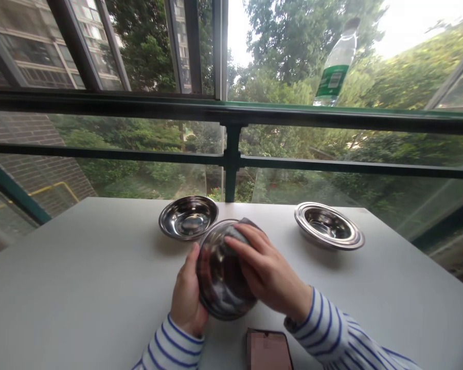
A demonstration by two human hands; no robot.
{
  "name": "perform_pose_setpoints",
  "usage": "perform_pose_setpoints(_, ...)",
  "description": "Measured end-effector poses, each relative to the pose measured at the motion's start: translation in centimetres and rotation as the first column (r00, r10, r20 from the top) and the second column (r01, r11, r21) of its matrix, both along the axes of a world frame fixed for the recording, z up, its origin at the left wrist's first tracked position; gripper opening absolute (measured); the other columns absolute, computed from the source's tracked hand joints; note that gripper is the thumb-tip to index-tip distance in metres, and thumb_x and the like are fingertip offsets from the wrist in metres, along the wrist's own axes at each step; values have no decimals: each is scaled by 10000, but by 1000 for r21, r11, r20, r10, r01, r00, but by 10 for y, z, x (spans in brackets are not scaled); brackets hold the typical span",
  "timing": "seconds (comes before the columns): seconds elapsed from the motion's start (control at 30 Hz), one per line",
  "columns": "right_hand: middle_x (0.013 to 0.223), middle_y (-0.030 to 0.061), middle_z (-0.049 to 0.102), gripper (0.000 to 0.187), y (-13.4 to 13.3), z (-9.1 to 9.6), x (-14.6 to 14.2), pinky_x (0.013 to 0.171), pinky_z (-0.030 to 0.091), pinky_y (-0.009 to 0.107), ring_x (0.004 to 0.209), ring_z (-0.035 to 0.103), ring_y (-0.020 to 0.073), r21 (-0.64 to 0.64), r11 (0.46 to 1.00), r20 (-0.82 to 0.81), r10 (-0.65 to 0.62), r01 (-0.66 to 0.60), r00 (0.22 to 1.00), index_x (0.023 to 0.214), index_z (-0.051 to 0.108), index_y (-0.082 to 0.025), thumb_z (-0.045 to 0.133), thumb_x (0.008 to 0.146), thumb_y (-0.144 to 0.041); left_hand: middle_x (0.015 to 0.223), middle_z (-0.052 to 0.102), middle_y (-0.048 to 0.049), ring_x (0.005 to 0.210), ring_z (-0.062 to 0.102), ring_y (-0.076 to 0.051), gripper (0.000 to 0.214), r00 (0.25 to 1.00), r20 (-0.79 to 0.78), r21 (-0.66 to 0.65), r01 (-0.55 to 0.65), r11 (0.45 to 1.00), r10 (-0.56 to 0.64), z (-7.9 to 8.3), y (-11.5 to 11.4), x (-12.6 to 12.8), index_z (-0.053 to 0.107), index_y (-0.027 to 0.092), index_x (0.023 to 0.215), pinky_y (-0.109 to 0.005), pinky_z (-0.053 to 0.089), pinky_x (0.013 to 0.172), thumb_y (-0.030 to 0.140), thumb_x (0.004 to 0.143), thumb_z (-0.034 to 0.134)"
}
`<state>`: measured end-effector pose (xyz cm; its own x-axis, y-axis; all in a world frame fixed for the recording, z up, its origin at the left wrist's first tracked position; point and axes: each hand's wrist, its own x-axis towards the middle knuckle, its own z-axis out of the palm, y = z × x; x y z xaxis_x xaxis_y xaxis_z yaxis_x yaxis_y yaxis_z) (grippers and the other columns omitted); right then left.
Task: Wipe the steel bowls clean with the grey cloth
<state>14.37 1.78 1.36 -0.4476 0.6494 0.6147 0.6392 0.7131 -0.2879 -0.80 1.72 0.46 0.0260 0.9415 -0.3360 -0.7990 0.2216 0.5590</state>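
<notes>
A shiny stainless steel bowl is held tilted above the table, in front of me. My left hand grips its left rim, thumb along the edge and fingers behind. On the right, my right hand presses a grey cloth against the bowl's upper right surface, its fingers bent over the cloth. Most of the cloth is hidden under the fingers. A second steel bowl sits upright just behind the held one.
At the back right of the white table rests a wide-rimmed steel dish, possibly several stacked. A phone lies near the front edge. Behind runs a dark green railing; a plastic bottle stands on it before the window.
</notes>
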Motion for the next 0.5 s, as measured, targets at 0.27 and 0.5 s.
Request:
perform_pose_setpoints(0.27,1333,120,453,371,-24,5,-26,1061,312,472,1282,330,273,96,986,205,111,-133,972,1209,530,-160,429,853,-196,941,718,-127,969,643,-250,295,1000,-22,13,-8,1000,9,1,-3,-3,678,63,936,-328,490,891,304,827,547)
perform_pose_setpoints(0.5,1287,122,491,341,-2,23,-25,1046,326,447,1217,401,258,36,997,189,58,-66,980,1171,556,-170,447,850,-208,1024,697,-124,973,642,-237,365,995,-97,86,7,996,1,-4,-1,-2,651,90,1050,-306,491,876,360,834,535)
